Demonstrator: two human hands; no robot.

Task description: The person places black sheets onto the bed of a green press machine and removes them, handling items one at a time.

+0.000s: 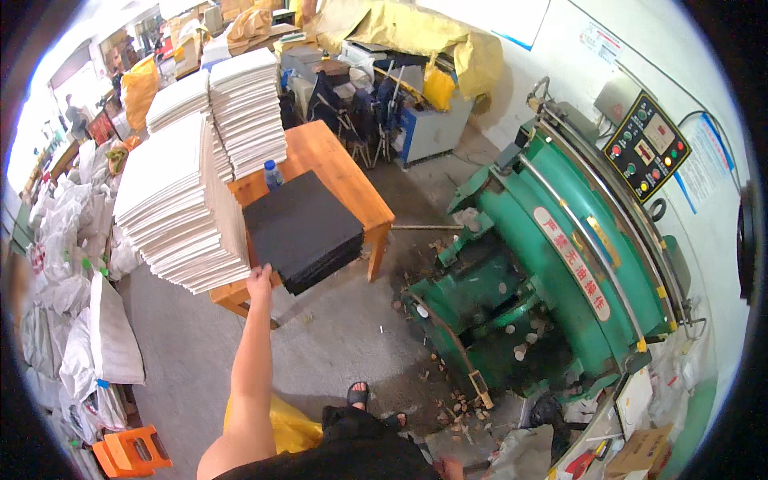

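My left hand (259,280) reaches out to the near left corner of a stack of black sheets (302,216). Its fingers look closed at that corner, pinching the sheet edge, though the fingertips are partly hidden. Right beside the hand rises a tall stack of white sheets (172,184). Both stacks rest on a wooden table (340,164). Low at the bottom edge, my right hand (450,469) shows only in part and blurred, near my dark clothing; its fingers cannot be made out.
More white sheet stacks (244,104) and a blue-capped bottle (273,174) stand on the table. A large green machine (552,248) with a control panel (646,148) fills the right. White sacks (72,224) line the left; an orange stool (132,452) sits lower left. Debris (456,404) litters the floor.
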